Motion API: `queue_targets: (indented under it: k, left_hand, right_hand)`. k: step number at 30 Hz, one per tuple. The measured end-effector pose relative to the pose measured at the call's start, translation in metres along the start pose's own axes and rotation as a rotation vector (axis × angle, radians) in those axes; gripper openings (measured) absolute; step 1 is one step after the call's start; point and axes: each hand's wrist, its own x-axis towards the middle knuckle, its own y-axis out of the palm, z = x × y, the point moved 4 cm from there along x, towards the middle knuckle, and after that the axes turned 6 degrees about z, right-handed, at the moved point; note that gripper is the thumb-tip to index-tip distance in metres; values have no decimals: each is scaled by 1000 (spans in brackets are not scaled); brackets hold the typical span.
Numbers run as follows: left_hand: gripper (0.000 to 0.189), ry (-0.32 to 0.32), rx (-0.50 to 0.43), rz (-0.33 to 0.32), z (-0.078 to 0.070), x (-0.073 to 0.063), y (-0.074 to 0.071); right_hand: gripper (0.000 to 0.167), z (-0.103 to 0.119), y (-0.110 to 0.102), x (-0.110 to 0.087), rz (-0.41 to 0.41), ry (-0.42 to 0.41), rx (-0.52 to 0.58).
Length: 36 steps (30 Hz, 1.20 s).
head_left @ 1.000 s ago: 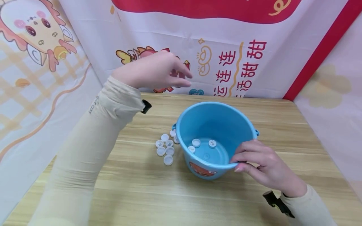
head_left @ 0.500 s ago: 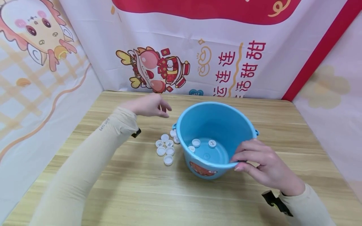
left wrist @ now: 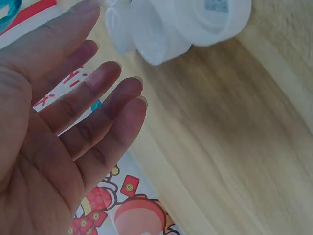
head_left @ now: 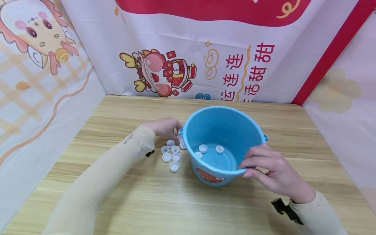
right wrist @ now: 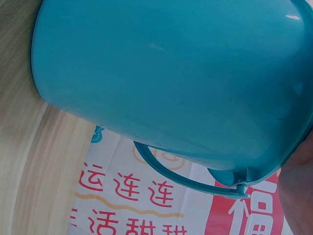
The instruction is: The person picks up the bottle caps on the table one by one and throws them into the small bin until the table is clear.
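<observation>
A blue plastic bucket (head_left: pixel 224 127) stands on the wooden table, with several white bottle caps (head_left: pixel 219 149) on its floor. My right hand (head_left: pixel 271 171) grips the near right rim, thumb outside and fingers over the edge. Left of the bucket lies a cluster of loose white bottle caps (head_left: pixel 174 167), most with their hollow side up. At the back of that cluster, close to the bucket's handle joint, is my left hand (head_left: pixel 165 127), fingertips right by the caps. In the left wrist view its fingers (left wrist: pixel 112 132) are loosely extended with nothing between them, beside the caps (left wrist: pixel 220 19).
The wooden table (head_left: pixel 141 199) ends at a white printed cloth (head_left: pixel 205 65) hanging behind it, with more cloth on both sides. In the right wrist view the bucket's handle (right wrist: pixel 186 181) hangs down along its outer side.
My left hand has come down from above the far table edge, first to the left, then toward the caps beside the bucket. My right hand stays on the rim.
</observation>
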Motion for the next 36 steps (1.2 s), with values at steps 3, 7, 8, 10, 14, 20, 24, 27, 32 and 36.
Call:
queue_targets:
  k: [3, 7, 8, 10, 14, 20, 24, 27, 32, 36]
  left_hand:
    - [24, -16, 13, 2, -2, 2, 3]
    - [22, -15, 38, 7, -5, 4, 4]
    - [22, -12, 39, 11, -5, 5, 4]
    - [22, -2, 46, 15, -6, 6, 4]
    - [22, 12, 60, 22, -7, 8, 5]
    - [24, 30, 89, 2, -8, 10, 4]
    - [21, 41, 74, -11, -8, 9, 5]
    - [21, 48, 50, -14, -7, 10, 6]
    - [27, 69, 15, -13, -8, 11, 7]
    - [30, 83, -23, -3, -11, 9, 5]
  right_hand:
    - [24, 0, 0, 0, 1, 3, -1]
    - [22, -3, 1, -3, 3, -2, 6]
    - [21, -5, 1, -4, 6, -3, 8]
    - [21, -5, 1, -4, 7, -1, 10]
    - [20, -7, 2, -6, 11, 3, 14]
    - [19, -10, 3, -8, 11, -5, 24]
    - [20, -8, 3, -5, 9, -3, 19]
    - [23, -5, 3, -2, 0, 1, 7]
    - [26, 0, 3, 4, -16, -2, 1]
    - [26, 2, 2, 6, -16, 2, -1]
